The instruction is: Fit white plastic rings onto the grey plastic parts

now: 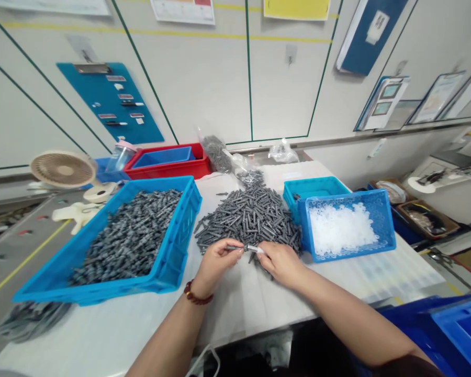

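My left hand [215, 264] pinches a slim dark grey rod-like part [234, 247] between thumb and fingertips. In my right hand [281, 263] is a short white stick-like piece [255, 248], its end meeting the grey part's tip; whether it is solid or a tube I cannot tell. Both hands are just in front of a heap of similar grey parts [251, 212] on the white-covered table [235, 314]. A blue bin [313, 254] of small white rings [343, 230] is tilted beside my right hand. Left of my left hand is a large blue crate [168, 277] full of grey parts.
A teal bin [314, 186] stands behind the ring bin. At the back are a red crate [196, 170] with a blue tray inside, and a plastic bag of grey parts [217, 154]. A small fan [65, 168] stands at left; blue bins [455, 335] are at lower right.
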`<state>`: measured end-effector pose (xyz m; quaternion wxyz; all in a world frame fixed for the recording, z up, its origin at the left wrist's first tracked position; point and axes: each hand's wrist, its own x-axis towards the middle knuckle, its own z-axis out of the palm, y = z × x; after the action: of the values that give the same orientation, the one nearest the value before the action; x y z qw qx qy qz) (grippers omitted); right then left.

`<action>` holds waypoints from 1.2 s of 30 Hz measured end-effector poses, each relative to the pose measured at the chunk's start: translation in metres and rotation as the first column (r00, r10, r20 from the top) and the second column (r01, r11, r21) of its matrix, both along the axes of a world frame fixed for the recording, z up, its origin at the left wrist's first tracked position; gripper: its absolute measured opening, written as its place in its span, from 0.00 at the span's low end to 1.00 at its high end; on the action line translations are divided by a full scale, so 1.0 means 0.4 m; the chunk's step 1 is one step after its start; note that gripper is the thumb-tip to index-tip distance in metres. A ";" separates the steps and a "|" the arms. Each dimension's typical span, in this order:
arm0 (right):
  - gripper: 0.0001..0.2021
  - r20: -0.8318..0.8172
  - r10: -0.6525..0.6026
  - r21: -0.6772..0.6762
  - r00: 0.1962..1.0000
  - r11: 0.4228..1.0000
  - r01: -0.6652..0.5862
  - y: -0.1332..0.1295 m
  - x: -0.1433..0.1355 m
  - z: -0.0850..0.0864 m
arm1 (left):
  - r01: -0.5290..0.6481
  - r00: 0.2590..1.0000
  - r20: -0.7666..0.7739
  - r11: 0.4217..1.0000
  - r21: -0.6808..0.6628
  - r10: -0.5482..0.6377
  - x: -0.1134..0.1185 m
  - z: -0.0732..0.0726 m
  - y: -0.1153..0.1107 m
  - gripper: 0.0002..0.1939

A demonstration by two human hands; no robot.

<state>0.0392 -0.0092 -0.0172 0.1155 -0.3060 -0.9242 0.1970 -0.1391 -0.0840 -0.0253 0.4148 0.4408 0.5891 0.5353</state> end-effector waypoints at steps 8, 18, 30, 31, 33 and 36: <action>0.11 0.032 0.128 0.178 0.991 0.975 -0.132 -0.013 -0.010 -0.025 | -0.130 0.979 -0.136 0.981 0.140 0.149 0.041 -0.009 0.009 0.14; 0.18 -0.320 -0.032 0.170 0.947 0.981 0.090 -0.001 0.004 -0.014 | -0.157 0.906 -0.395 0.987 0.024 0.154 0.027 -0.027 0.015 0.16; 0.21 -0.638 -0.202 -0.299 0.743 0.954 0.003 -0.012 0.012 0.008 | 0.063 0.862 -0.505 0.998 0.027 -0.041 0.063 -0.025 0.006 0.12; 0.20 -0.649 -0.147 -0.228 0.746 0.974 -0.007 -0.019 0.009 0.015 | 0.038 0.857 -0.515 0.997 0.066 0.001 0.059 -0.020 0.005 0.12; 0.18 -0.661 -0.026 -0.091 0.750 0.995 -0.047 -0.031 -0.005 0.023 | 0.018 0.854 -0.515 0.987 0.160 0.068 0.048 -0.011 -0.001 0.14; 0.18 -0.644 0.081 0.027 0.761 0.996 -0.082 -0.054 -0.044 0.020 | 0.070 0.859 -0.503 0.954 0.291 0.091 0.030 -0.003 -0.026 0.19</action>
<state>0.0216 -0.0308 -0.0093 0.4163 -0.1797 -0.8407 0.2960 -0.1270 -0.0943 -0.0266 0.1692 0.6212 0.5922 0.4844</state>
